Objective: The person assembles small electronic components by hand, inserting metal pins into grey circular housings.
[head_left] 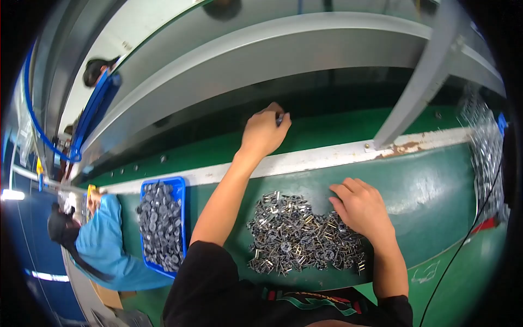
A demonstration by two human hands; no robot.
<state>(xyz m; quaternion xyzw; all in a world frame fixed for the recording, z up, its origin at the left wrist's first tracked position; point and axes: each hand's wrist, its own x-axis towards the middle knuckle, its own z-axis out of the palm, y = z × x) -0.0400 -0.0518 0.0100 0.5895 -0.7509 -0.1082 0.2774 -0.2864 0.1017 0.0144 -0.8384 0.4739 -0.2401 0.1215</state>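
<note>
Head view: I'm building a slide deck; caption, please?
Left hand holds a small dark part past the white rail, right hand beside a pile of metal-pronged parts.

left hand: pinching dark part over green belt | right hand: beside metal-part pile | blue tray: grey discs

A lamp glared far left, pale sheen lit the green tabletop, and edges bowed toward a blackened rim
</note>
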